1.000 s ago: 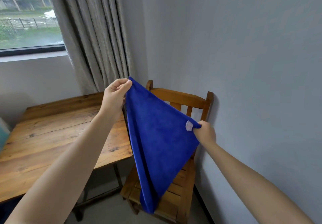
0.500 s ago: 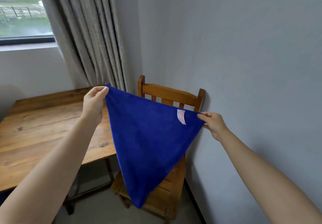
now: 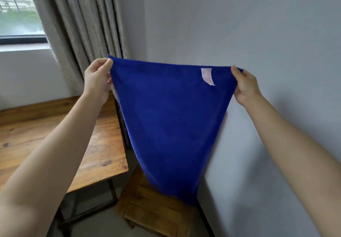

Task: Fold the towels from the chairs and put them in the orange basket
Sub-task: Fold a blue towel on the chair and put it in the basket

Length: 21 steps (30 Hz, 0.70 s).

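A blue towel (image 3: 169, 122) hangs stretched in the air between my two hands, its top edge taut and its lower part tapering to a point above the chair seat. A white label sits near its upper right corner. My left hand (image 3: 97, 81) pinches the top left corner. My right hand (image 3: 243, 85) pinches the top right corner. Below it, the wooden chair (image 3: 156, 212) shows only its seat; the towel hides the backrest. The orange basket is not in view.
A wooden table (image 3: 55, 140) stands to the left, its corner close to the chair. Grey curtains (image 3: 83, 24) and a window (image 3: 18, 11) are behind it. A plain wall (image 3: 258, 33) runs along the right side.
Both hands have risen and moved apart, pulling the towel's top edge level and taut. The towel now covers the chair's backrest from view.
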{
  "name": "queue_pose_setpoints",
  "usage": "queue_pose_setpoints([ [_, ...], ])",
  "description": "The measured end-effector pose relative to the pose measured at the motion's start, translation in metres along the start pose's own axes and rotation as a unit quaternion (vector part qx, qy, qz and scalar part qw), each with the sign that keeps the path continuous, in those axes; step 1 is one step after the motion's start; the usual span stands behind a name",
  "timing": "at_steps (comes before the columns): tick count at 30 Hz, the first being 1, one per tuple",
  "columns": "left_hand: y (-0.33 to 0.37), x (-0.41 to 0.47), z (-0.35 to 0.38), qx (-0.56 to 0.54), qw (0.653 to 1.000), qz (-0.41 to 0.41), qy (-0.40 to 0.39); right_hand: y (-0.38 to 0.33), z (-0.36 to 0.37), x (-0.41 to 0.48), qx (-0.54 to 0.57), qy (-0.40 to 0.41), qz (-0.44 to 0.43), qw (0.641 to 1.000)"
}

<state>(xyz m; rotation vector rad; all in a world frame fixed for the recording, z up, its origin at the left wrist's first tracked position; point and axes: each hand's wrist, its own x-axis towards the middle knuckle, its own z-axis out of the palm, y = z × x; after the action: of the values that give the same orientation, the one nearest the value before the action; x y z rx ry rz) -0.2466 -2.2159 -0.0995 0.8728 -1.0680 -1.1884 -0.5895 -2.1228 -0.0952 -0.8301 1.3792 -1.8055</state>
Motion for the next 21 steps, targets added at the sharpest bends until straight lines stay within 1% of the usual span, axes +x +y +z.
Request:
queue_pose_setpoints([
  [3,0.004,0.007,0.003,-0.03,0.999,0.012,-0.009,-0.01,0.004,0.006,-0.011,0.006,-0.021,1.0],
  [6,0.004,0.003,-0.001,-0.044,0.999,0.015,-0.023,-0.012,0.001,0.0,-0.02,0.007,-0.023,1.0],
  [9,0.002,-0.014,-0.009,-0.042,0.999,0.013,-0.031,-0.006,-0.005,-0.014,-0.024,0.003,-0.007,1.0],
  [11,-0.002,-0.035,-0.016,-0.05,0.998,0.011,-0.022,0.002,-0.012,-0.028,-0.024,-0.003,0.011,1.0],
  [17,-0.037,-0.114,-0.049,-0.026,0.999,-0.044,0.002,0.047,-0.046,-0.077,-0.059,-0.024,0.07,0.996],
  [19,-0.056,-0.145,-0.058,-0.015,0.997,-0.073,0.001,0.062,-0.058,-0.096,-0.094,-0.018,0.092,0.991],
  [21,-0.075,-0.172,-0.065,-0.013,0.994,-0.11,0.022,0.078,-0.069,-0.113,-0.13,-0.012,0.113,0.985],
])
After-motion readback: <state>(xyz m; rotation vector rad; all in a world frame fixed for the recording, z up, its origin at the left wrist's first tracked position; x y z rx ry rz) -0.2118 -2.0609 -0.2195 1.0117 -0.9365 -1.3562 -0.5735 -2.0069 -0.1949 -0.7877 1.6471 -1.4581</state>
